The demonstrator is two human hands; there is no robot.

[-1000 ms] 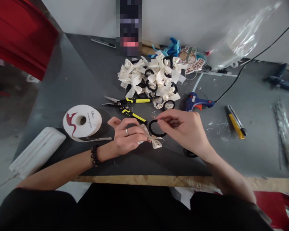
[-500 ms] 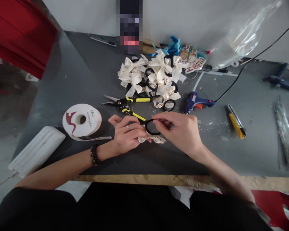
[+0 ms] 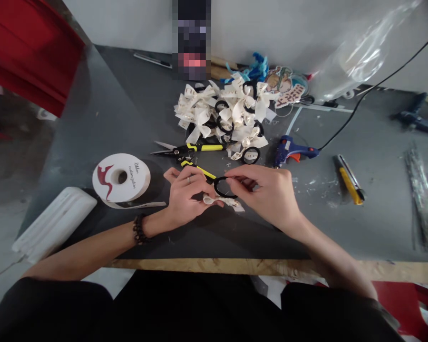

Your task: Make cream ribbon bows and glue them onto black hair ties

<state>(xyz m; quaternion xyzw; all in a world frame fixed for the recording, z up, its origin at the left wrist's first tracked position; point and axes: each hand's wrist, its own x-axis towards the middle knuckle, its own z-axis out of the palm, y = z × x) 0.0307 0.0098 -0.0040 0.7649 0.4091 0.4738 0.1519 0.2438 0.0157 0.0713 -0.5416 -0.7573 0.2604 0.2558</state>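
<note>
My left hand (image 3: 188, 194) pinches a cream ribbon bow (image 3: 228, 203) by its left loop, low over the table. A black hair tie (image 3: 221, 194) stands out above the bow, and the two look joined. My right hand (image 3: 267, 194) is closed, thumb and fingertips gripping the right side of the hair tie. Just beyond my hands lie scissors (image 3: 203, 148) with black and yellow handles, one handle partly behind my left fingers. Farther back is a heap of cream ribbon bows (image 3: 199, 111) on black hair ties.
A white ribbon spool (image 3: 137, 178) and a white box-shaped device (image 3: 57, 223) stand at left. To the right are a blue glue gun (image 3: 292, 151) with its black cord, a yellow utility knife (image 3: 350, 180) and a bundle of thin clear strips (image 3: 423, 199). Blue fuzzy pieces (image 3: 258, 69) lie at the back.
My left fingers have shifted slightly and bunched on the bow's left loop, baring more of it. The bow and hair tie have moved a little left. My right hand stays nearly still.
</note>
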